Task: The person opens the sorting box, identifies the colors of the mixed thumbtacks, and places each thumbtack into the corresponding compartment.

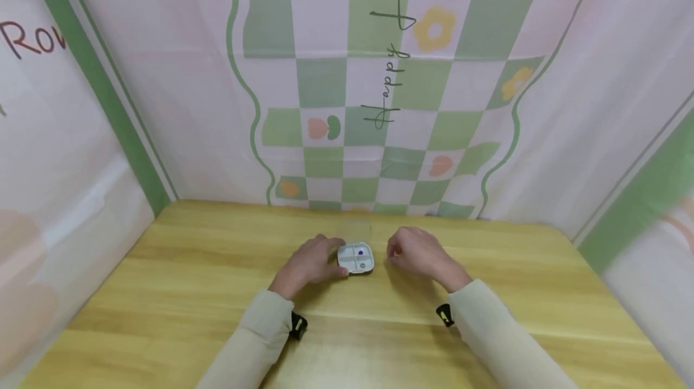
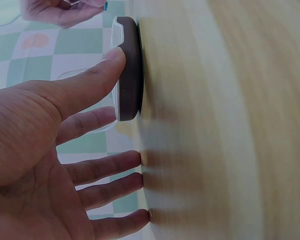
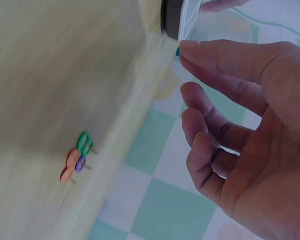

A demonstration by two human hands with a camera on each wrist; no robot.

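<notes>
Cream sleeves (image 1: 246,338): nearest the camera, reaching in from near left and near right, with black wristbands (image 1: 298,324) at the cuffs.
Small rounded-square box, white four-compartment tray over a dark brown base (image 1: 347,264): on the yellow wood-grain table (image 1: 358,347), between the hands; its clear plastic lid (image 1: 355,229) extends beyond the far edge.
Left hand (image 1: 310,261): thumb and index finger clasp the box's left end; the other fingers are spread, their tips at the tabletop.
Right hand (image 1: 420,252): thumb and forefinger pressed together on a tiny blue piece (image 3: 177,51), just right of the box; remaining fingers curl loosely.
Compartments: a purple piece (image 1: 360,252) far right, a grey-green ring (image 1: 362,265) near right.
Looped pieces in green, orange and purple, with short stems (image 3: 80,163): on the table, right of the box.
Handling, box: probably light, stiff and easily nudged; best steadied by its brown side walls, clear of the lid.
Handling, blue piece: likely near weightless, easily dropped; suits a fingertip pinch at its edge.
</notes>
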